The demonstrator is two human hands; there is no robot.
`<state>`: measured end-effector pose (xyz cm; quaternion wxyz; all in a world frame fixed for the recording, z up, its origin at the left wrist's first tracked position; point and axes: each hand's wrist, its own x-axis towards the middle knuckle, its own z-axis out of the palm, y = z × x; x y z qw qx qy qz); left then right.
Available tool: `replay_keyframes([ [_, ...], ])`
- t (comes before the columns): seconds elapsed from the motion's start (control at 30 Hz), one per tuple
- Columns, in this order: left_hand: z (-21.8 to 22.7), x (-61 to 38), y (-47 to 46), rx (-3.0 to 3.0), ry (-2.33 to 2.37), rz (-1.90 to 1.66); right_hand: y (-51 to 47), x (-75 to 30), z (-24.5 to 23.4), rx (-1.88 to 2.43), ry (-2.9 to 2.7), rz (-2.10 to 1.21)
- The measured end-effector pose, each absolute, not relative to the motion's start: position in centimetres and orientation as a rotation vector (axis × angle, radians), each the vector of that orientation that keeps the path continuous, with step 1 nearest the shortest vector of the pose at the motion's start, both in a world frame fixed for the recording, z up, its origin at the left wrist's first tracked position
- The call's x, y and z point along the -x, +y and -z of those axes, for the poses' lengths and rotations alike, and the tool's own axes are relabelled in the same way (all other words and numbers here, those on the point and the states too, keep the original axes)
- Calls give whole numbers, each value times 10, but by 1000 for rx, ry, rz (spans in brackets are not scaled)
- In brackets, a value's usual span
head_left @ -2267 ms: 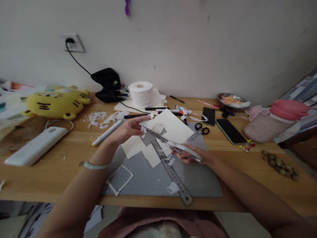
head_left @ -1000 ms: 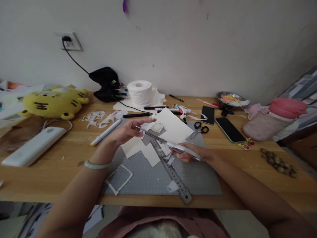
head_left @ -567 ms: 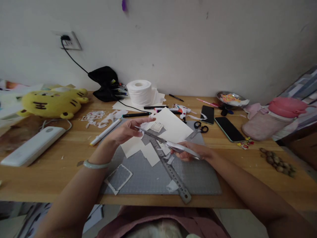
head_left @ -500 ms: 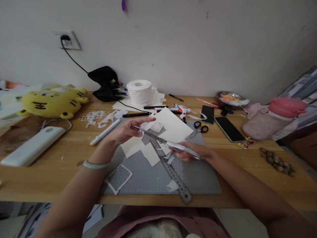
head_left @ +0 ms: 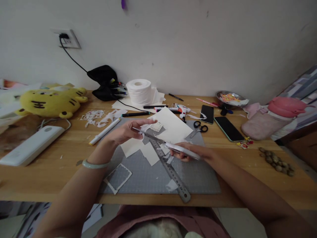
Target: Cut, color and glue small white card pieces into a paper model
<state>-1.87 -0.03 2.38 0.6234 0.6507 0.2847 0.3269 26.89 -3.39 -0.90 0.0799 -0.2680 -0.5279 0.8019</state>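
Observation:
My right hand (head_left: 183, 152) is wrapped round the white handles of a pair of scissors (head_left: 151, 136), held above the mat. The thin blades point left, their tips beside the fingers of my left hand (head_left: 127, 131). That hand is closed on a small piece of white paper (head_left: 146, 127), partly hidden by fingers and blades. Below lies a grey cutting mat (head_left: 198, 178) with cream paper sheets (head_left: 170, 124) on it. A steel ruler (head_left: 175, 177) lies slanted across the mat. A small patterned paper piece (head_left: 157, 126) rests just beyond the blades.
A cut paper frame (head_left: 119, 178) lies on the mat's left corner. Around the mat are a white marker (head_left: 105, 131), paper scraps (head_left: 92, 116), black-handled scissors (head_left: 201, 127), two phones (head_left: 229, 129), a tissue roll (head_left: 139, 92), a white power bank (head_left: 33, 145) and a yellow plush (head_left: 52, 102).
The scissors in my right hand have tilted a little, and their handles look closer together. My left hand has shifted only slightly; the things on the table lie as before.

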Motion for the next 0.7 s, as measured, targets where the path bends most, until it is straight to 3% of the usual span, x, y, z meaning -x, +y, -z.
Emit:
replay_keyframes([
  [0.7, -21, 19, 2, -1416, 759, -683, -31, -299, 3, 813, -1702, -2189],
])
